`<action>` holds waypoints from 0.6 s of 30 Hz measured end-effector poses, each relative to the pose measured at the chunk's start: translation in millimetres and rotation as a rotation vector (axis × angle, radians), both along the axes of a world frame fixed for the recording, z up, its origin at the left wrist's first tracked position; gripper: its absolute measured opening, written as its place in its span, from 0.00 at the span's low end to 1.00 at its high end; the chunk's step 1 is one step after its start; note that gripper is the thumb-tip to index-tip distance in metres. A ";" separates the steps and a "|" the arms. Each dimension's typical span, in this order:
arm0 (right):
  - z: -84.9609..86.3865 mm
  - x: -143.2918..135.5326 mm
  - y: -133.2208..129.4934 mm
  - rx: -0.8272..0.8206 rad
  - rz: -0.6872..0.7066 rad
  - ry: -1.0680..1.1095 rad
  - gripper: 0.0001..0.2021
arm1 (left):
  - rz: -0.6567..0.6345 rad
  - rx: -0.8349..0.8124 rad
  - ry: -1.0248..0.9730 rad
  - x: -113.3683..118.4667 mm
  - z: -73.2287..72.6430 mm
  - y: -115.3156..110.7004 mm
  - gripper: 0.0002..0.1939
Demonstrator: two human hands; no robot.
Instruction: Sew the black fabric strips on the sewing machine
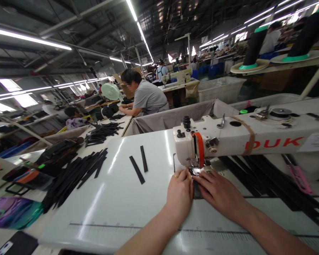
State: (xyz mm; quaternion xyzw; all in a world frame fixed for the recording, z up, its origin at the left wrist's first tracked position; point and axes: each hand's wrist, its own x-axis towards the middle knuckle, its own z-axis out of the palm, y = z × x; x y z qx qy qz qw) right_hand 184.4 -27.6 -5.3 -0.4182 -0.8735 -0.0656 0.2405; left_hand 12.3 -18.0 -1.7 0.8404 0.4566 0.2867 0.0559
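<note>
1. Here, at the needle end of a white metal sewing machine with red lettering (225, 140), two bare hands work close together at the small metal presser foot (196, 171).
2. The left hand (180, 191) has its fingers bunched just in front of the foot; whether it pinches anything, I cannot tell.
3. The right hand (219, 189) lies flatter, fingertips reaching the foot's other side; its grip is likewise hidden.
4. On the glossy pale tabletop (138, 209), left of the hands, lie a short, flat black strip (137, 170) and a second matching strip (144, 159), slightly apart.
5. Longer black strips (275, 182) extend beneath the machine's arm, near a pink-handled cutting tool (300, 177).
6. Farther left spreads a pile of black strips (71, 177).
7. Beyond, a person in a grey shirt (151, 97) leans over another table near a pale green fan (110, 91).
</note>
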 end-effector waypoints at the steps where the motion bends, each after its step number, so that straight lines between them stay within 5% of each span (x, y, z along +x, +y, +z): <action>1: -0.4 0.1 0.0 0.001 -0.001 0.006 0.12 | 0.009 -0.002 0.014 0.3 0.1 0.0 0.11; 18: -1.9 0.0 0.4 0.013 -0.007 -0.006 0.11 | -0.038 -0.032 0.079 -1.6 5.9 7.9 0.09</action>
